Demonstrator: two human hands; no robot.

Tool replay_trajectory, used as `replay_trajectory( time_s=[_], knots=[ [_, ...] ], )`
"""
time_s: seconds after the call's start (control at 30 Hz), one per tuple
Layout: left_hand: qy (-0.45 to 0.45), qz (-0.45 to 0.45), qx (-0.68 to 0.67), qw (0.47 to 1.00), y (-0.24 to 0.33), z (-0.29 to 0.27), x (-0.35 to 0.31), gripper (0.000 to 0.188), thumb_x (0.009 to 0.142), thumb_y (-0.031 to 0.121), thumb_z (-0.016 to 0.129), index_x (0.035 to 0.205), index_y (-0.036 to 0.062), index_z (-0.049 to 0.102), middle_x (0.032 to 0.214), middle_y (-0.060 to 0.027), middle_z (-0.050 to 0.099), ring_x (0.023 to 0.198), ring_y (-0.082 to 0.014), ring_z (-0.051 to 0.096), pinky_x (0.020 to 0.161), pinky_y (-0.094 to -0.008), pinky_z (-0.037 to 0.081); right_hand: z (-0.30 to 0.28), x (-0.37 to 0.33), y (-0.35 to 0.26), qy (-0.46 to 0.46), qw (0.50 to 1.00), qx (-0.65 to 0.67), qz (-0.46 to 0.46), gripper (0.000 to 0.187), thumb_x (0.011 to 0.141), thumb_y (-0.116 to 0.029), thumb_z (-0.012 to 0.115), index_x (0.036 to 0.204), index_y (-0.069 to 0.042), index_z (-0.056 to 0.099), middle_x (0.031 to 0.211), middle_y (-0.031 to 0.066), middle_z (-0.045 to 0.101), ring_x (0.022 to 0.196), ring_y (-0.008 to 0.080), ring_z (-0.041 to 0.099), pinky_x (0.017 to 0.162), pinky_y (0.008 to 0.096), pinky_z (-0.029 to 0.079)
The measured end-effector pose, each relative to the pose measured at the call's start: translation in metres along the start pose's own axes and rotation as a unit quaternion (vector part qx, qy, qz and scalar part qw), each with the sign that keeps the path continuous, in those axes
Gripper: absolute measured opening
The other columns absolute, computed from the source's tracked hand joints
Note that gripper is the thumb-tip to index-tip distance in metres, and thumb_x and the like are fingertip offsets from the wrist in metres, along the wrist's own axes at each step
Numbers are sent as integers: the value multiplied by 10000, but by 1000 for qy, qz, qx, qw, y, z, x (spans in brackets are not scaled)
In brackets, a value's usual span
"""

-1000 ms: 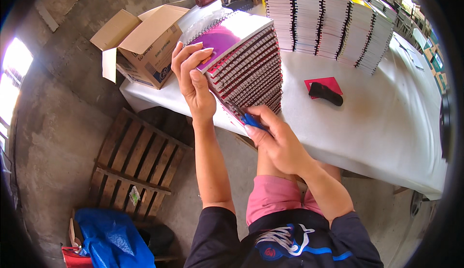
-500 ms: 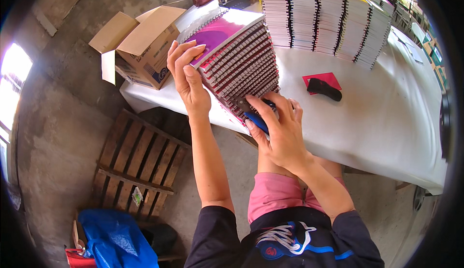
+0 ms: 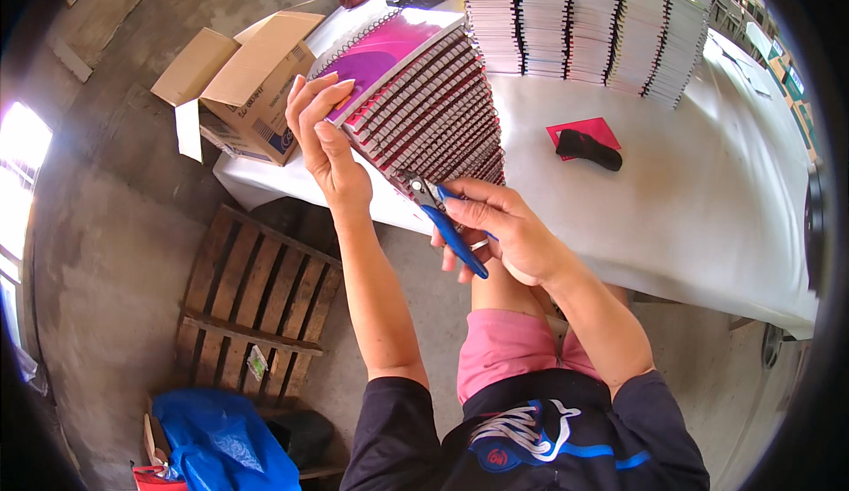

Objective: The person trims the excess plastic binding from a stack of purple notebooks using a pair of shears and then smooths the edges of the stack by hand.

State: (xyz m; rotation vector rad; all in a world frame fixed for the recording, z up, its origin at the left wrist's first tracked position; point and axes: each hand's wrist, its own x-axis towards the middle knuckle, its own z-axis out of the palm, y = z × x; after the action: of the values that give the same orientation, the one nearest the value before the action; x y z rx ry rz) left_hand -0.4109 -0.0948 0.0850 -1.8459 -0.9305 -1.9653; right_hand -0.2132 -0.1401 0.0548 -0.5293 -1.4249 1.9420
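Observation:
A tall stack of spiral-bound notebooks (image 3: 433, 111) with a purple and pink top cover stands at the table's near edge, coil ends facing me. My left hand (image 3: 327, 137) rests against its left corner, fingers stretched and apart, tips on the top cover. In my right hand (image 3: 504, 226) are blue-handled cutting pliers (image 3: 453, 241), their handles spread. The metal jaws lie at the coils low on the stack's left part; whether they touch a wire I cannot tell. Several fingers of the right hand are partly hidden behind the handles.
More stacks of bound notebooks (image 3: 588, 26) fill the back of the white-covered table (image 3: 681, 199). A black object (image 3: 588, 149) lies on a red square (image 3: 605, 128) to the right. An open cardboard box (image 3: 252, 102) stands left, above a wooden pallet (image 3: 252, 305) and blue plastic bag (image 3: 221, 442).
My right hand has drawn back toward me and turned, so the pliers' handles now show spread. The jaws have shifted left along the coils. My left hand stays at the stack's corner.

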Motion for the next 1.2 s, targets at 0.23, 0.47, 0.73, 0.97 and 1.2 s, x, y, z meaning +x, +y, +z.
replay_trajectory(
  time_s=[0.23,0.47,0.73,0.97,1.2],
  knots=[
    [8,-4,1,1000,-2,0,0,473,964,439,299,1012,77,601,1115,-82,560,1249,-282,334,1053,-429,227,5,-3,28,247,705,-576,-332,431,799,-250,613,1211,-177,514,1062,98,488,977,249,492,862,460,339],
    [8,-6,6,1000,0,2,1,475,964,443,292,1014,82,596,1113,-76,561,1246,-277,338,1057,-425,225,4,4,30,245,674,-611,-336,455,777,-267,625,1216,-217,518,1062,70,474,985,231,478,868,473,315],
    [11,-9,5,1000,-2,2,0,487,968,442,281,1011,72,595,1106,-89,563,1240,-278,344,1051,-424,230,-4,10,21,101,918,-329,-195,346,818,-238,601,1151,-150,562,883,96,550,799,246,574,667,358,457],
    [6,-11,4,1000,-1,4,2,509,968,450,262,1022,67,593,1122,-89,556,1242,-275,339,1056,-420,227,-5,2,29,168,855,-399,-286,349,816,-261,605,1149,-163,566,932,103,547,866,264,560,752,416,436],
    [6,-11,21,1000,0,3,2,531,965,463,250,1018,59,590,1112,-84,558,1236,-277,344,1056,-426,230,-1,4,39,243,682,-599,-342,434,759,-267,639,1184,-234,551,1066,59,476,982,223,480,841,479,316]
  ],
)
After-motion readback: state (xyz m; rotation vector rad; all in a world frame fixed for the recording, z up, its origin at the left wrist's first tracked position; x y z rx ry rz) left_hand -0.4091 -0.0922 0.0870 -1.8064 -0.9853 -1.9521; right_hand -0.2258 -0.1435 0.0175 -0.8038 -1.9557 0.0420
